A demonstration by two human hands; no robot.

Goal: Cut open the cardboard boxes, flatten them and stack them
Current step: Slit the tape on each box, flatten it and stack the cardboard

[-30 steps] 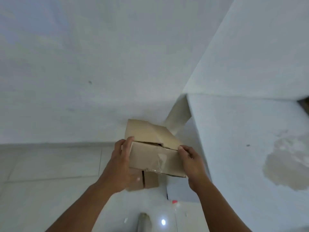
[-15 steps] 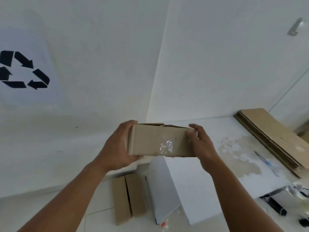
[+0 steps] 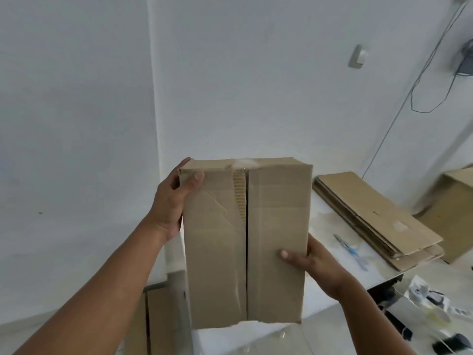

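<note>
I hold a brown cardboard box [image 3: 276, 226] upright in front of me, its flap face toward the camera with a dark seam down the middle and torn tape along it. My left hand [image 3: 171, 201] grips the box's upper left corner, thumb on the front. My right hand [image 3: 314, 262] grips the lower right edge, thumb on the front, fingers hidden behind. A stack of flattened cardboard [image 3: 378, 213] lies on the white table [image 3: 330, 221] at the right. A blue-handled cutter [image 3: 352, 251] lies on the table beside that stack.
Another cardboard box [image 3: 450, 213] stands at the far right edge. Flattened cardboard [image 3: 156, 321] leans low against the wall at the left. Dark and white small items [image 3: 430, 303] lie at the lower right. White walls meet in a corner behind; a cable [image 3: 419, 80] hangs on the right wall.
The box has turned from lying sideways to standing upright with its flap face toward me. My left hand has shifted to the top corner, my right hand to the lower right edge. The view has swung right.
</note>
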